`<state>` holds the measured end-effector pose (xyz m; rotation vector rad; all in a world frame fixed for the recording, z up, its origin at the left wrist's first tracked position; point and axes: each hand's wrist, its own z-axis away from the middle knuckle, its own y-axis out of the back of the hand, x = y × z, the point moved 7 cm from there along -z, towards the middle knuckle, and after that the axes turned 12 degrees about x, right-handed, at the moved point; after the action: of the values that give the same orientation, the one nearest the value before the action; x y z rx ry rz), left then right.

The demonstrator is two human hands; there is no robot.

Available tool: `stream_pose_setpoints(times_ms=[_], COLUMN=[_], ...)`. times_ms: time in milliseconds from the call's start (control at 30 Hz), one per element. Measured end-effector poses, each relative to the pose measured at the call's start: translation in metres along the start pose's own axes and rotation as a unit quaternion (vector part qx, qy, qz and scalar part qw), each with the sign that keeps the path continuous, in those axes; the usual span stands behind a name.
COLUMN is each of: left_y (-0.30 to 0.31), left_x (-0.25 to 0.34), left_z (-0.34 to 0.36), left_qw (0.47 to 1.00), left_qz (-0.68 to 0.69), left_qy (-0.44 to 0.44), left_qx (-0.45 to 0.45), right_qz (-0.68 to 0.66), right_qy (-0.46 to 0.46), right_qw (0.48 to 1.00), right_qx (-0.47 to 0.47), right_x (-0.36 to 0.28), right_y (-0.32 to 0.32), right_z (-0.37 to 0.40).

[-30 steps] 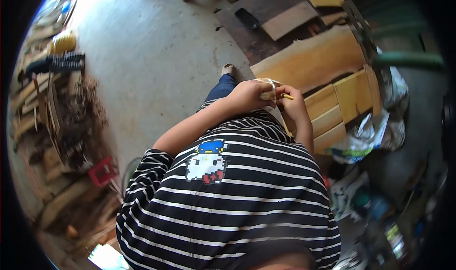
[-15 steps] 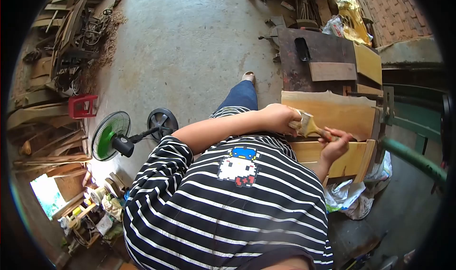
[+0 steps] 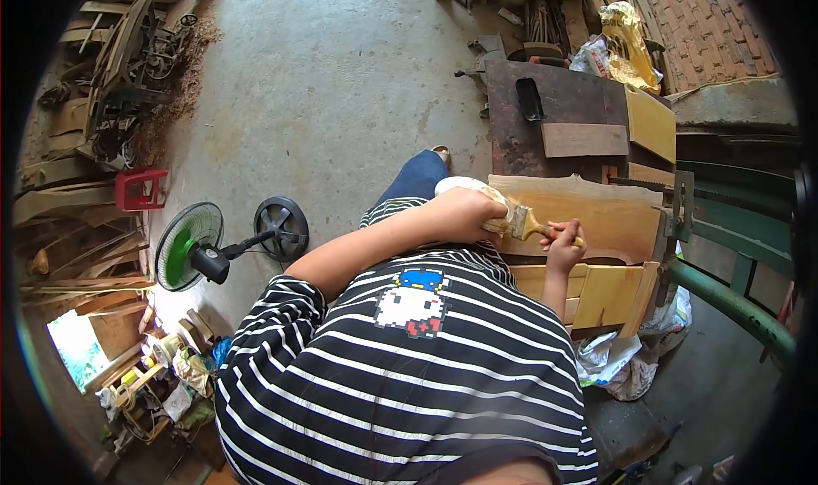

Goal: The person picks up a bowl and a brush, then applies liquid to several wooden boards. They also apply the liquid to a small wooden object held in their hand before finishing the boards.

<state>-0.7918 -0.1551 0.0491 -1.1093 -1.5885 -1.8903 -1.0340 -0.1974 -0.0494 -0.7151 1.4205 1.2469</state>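
My left hand is closed around a white bowl, whose rim shows beyond my knuckles. My right hand grips the wooden handle of a paintbrush. The bristles are at the bowl's edge, beside my left fingers, and look wet and pale. Just beyond both hands lies a wavy-edged wooden board, its surface partly darker in tone. Closer to me, below the board, is a lighter slatted wooden panel. The inside of the bowl is mostly hidden by my left hand.
A dark worktable at the right carries a wood plank and a black tray-like object. A green metal frame stands at far right. To my left are a fan and a red stool; scrap wood lines the left side.
The brush has moved left and turned more level, with its bristles at the bowl. My right hand has come left. The bowl's white rim now shows, and the whole view has shifted slightly.
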Motion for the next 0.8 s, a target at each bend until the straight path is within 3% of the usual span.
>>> stream_pose_setpoints(times_ms=[133, 300, 333, 367, 433, 467, 567, 600, 633, 700, 733, 800], left_y=[0.003, 0.003, 0.004, 0.005, 0.005, 0.003, 0.008, 0.013, 0.016, 0.027, 0.03, 0.039], left_x=[0.002, 0.003, 0.002, 0.003, 0.005, 0.005, 0.009, 0.012, 0.013, 0.015, 0.017, 0.018], left_z=[-0.005, -0.006, -0.007, -0.008, -0.01, -0.01, -0.009, -0.007, -0.005, -0.004, -0.001, 0.003], left_qw=[1.0, 1.0, 1.0, 1.0, 1.0, 1.0, 1.0, 1.0, 1.0, 1.0, 1.0, 0.998], left_qz=[-0.003, -0.012, -0.012, -0.014, -0.016, -0.021, -0.019, -0.013, -0.015, -0.005, -0.006, -0.038], left_qy=[-0.002, -0.013, -0.012, -0.012, -0.014, -0.012, -0.013, -0.019, -0.02, -0.013, -0.014, -0.002], left_qx=[0.001, -0.002, -0.002, -0.003, 0.0, -0.008, -0.003, 0.007, 0.005, 0.027, 0.027, 0.043], right_qz=[0.003, 0.106, 0.252, 0.381, 0.341, 0.337, 0.224, 0.185, 0.081, -0.028, -0.013, -0.046], right_qy=[-0.008, 0.079, 0.28, 0.462, 0.344, 0.418, 0.336, 0.258, 0.11, 0.025, 0.089, 0.074], right_qw=[0.997, 0.972, 0.907, 0.782, 0.86, 0.825, 0.907, 0.943, 0.989, 0.999, 0.996, 0.996], right_qx=[0.078, 0.196, 0.188, 0.169, 0.16, 0.177, 0.116, 0.1, 0.057, 0.019, -0.011, 0.033], right_x=[0.012, 0.01, -0.019, -0.039, -0.009, -0.012, -0.028, 0.002, -0.009, 0.008, 0.008, 0.01], right_y=[0.044, 0.13, 0.125, 0.109, 0.099, 0.08, 0.021, 0.011, -0.008, -0.037, -0.043, -0.036], right_z=[-0.051, -0.111, -0.107, -0.093, -0.089, -0.069, -0.01, -0.003, 0.017, 0.042, 0.047, 0.041])
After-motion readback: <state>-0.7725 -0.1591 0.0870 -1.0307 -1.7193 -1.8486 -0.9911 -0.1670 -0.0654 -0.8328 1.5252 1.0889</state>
